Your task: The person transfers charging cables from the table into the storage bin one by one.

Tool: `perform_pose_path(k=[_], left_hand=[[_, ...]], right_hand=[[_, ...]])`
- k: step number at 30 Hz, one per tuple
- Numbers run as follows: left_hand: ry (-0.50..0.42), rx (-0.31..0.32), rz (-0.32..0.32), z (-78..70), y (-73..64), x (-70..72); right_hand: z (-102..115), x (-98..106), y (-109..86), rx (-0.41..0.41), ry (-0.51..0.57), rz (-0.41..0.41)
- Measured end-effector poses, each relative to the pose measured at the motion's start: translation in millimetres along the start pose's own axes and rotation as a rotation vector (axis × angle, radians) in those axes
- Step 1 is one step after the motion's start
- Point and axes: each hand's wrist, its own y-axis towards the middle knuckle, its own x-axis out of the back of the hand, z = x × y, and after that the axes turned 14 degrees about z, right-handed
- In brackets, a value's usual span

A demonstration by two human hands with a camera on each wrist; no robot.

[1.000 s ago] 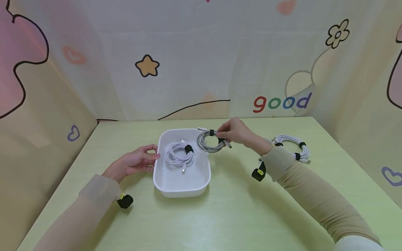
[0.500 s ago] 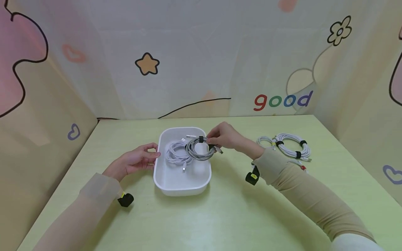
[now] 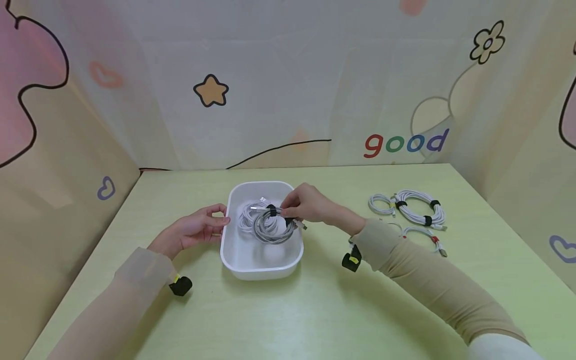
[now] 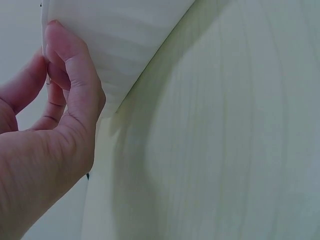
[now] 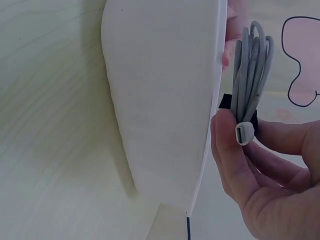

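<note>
My left hand point(image 3: 196, 230) pinches the left rim of a white plastic bin point(image 3: 262, 274) between thumb and fingers. Inside it lies a coiled white USB cable point(image 3: 245, 220), partly covered in the head view by a grey coiled cable point(image 3: 273, 239). The grey coil, tied with black straps, is pinched by my right hand point(image 3: 311, 204) over the bin's right side. From the right wrist view, the grey coil stands above the rim level, and its white-shelled connector point(image 5: 244, 133) points toward the camera beside my fingertips.
On the table's right side lie a large white cable coil point(image 3: 416, 193) with black straps, a small white coil point(image 3: 380, 205) and a short white cable point(image 3: 420, 230) with red bands. A printed curtain point(image 3: 279, 90) encloses the table's back and sides.
My right hand has carried the grey coil leftward and slightly down, from beside the bin's right rim to over the white coil. My left hand keeps its grip on the bin.
</note>
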Motion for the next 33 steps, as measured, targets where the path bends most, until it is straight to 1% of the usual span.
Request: perform_pose_path(k=[7, 10, 15, 24, 28, 30, 33], left_hand=[[-0.003, -0.015, 0.022, 0.2, -1.4, 0.0], [-0.003, -0.010, 0.011, 0.2, -1.5, -0.7], [-0.002, 0.003, -0.013, 0.6, -0.7, -1.3], [-0.006, -0.019, 0.020, -0.1, -1.1, -0.6], [-0.002, -0.019, 0.015, -0.3, -1.0, -0.8], [-0.002, -0.015, 0.008, -0.3, -0.7, -1.2], [-0.002, -0.011, 0.002, 0.1, -0.1, -1.2]], right_hand=[[2, -8, 5.9, 0.035, -0.047, 0.026], [3, -11, 7.3, 0.038, -0.061, 0.034], [4, -15, 8.8, 0.067, -0.086, 0.046], [4, -22, 11.4, 0.077, -0.097, 0.058], [5, -24, 11.6, 0.100, -0.102, 0.067], [5, -26, 11.5, 0.108, -0.092, 0.079], [5, -26, 11.2, 0.132, -0.092, 0.122]])
